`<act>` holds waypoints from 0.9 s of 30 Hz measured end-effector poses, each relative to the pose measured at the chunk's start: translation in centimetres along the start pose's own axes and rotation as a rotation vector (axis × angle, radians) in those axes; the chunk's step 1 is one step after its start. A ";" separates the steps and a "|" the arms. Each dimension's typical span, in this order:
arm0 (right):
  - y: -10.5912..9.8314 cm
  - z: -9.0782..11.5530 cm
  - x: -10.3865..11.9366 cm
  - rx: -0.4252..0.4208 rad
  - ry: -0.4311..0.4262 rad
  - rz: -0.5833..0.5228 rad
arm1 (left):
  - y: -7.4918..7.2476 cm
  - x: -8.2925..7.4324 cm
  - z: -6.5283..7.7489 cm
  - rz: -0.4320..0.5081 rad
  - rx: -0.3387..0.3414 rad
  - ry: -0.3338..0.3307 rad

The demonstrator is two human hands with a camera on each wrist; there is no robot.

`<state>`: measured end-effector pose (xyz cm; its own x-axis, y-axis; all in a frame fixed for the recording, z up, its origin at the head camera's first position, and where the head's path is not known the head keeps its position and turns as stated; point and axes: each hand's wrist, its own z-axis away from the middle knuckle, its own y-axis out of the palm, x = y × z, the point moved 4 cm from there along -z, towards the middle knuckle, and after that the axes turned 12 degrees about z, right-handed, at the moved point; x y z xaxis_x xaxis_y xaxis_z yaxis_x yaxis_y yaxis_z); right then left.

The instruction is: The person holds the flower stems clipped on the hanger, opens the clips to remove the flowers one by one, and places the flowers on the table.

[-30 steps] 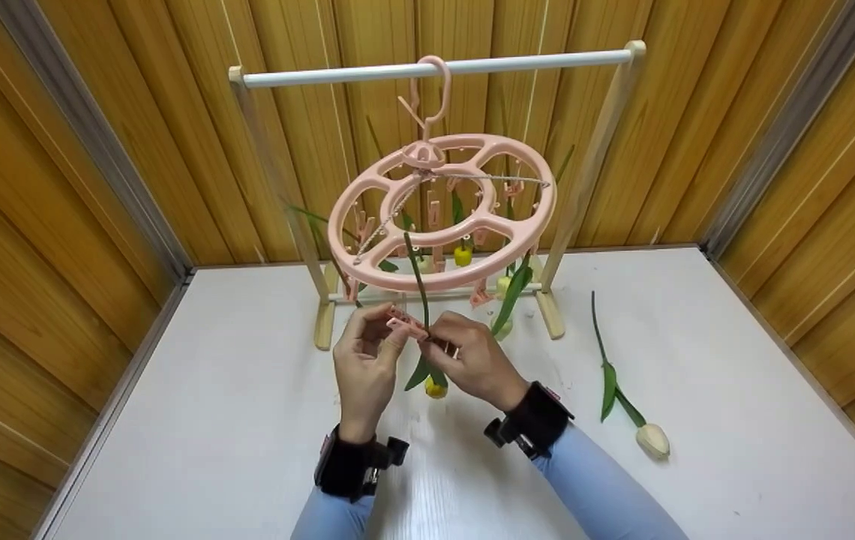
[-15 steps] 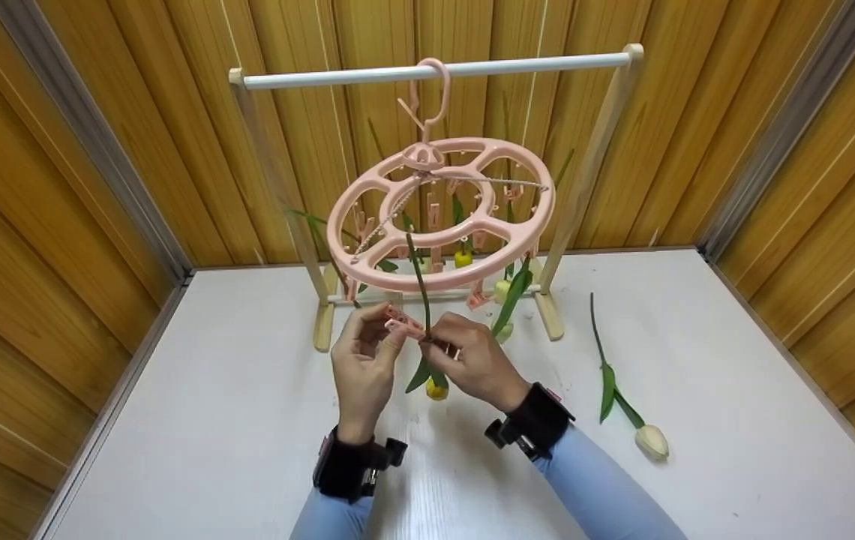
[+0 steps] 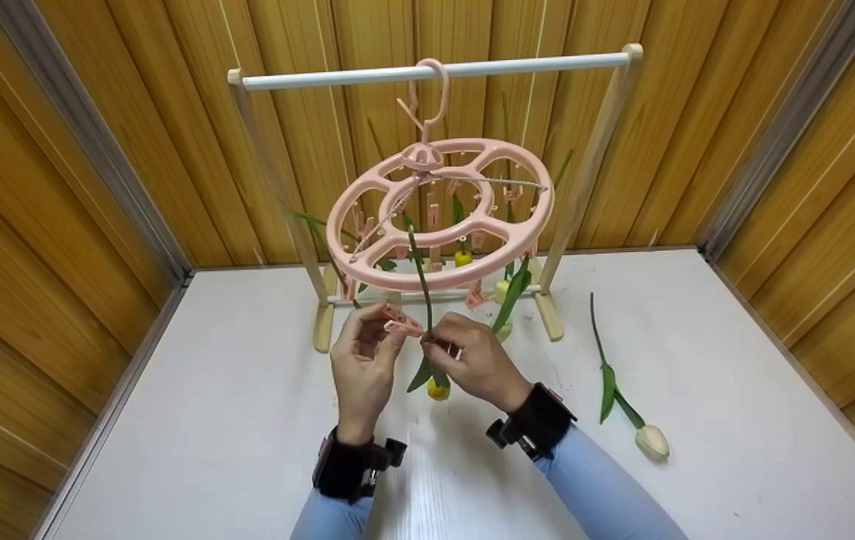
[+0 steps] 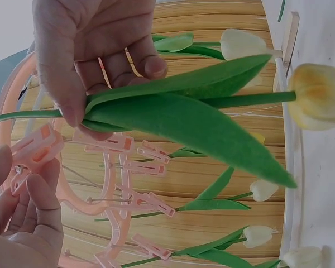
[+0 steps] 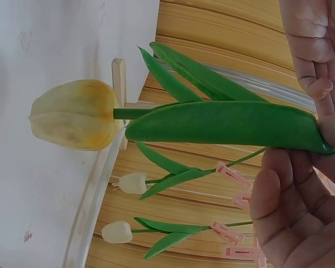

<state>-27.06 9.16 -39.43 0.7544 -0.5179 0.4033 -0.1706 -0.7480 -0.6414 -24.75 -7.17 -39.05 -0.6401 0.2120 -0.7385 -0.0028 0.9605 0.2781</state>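
Note:
My left hand (image 3: 364,371) pinches a pink clothespin (image 3: 403,321) between thumb and fingers, just below the front rim of the round pink clip hanger (image 3: 435,281). Right beside it, my right hand (image 3: 476,360) pinches the stem of a yellow tulip (image 3: 438,388) where the leaves begin. That tulip hangs head down, its bare stem rising in front of the rim. In the left wrist view the clothespin (image 4: 36,148) lies close to the stem; whether it touches is unclear. The tulip's leaves (image 5: 212,123) and pale yellow head fill the right wrist view.
The hanger hooks over the white bar (image 3: 337,76) of a wooden-legged rack. Several tulips hang head down from its other clothespins, such as a white tulip (image 5: 133,183). One white tulip (image 3: 652,442) lies on the white table at the right. Wood-panelled walls surround the table.
Both hands stay nearly in place. The held tulip and its stem shift very slightly right and down, and the gap between clothespin and stem looks a little wider.

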 end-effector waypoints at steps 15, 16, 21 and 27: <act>-0.2 0.2 -0.2 0.007 -0.003 0.006 | 0.0 0.2 -0.1 0.042 0.007 0.030; -0.3 0.2 -0.2 0.007 -0.005 0.011 | 0.0 0.2 -0.1 0.040 0.005 0.031; -0.4 0.4 -0.1 0.014 -0.006 0.028 | -0.1 0.1 0.0 0.010 -0.021 0.021; -0.4 0.6 0.0 0.014 -0.014 0.027 | -0.1 0.0 -0.1 0.037 -0.020 0.003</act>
<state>-26.62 9.73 -39.56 0.7585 -0.5318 0.3766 -0.1823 -0.7280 -0.6609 -24.84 -7.28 -39.03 -0.6421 0.2472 -0.7257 0.0058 0.9481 0.3178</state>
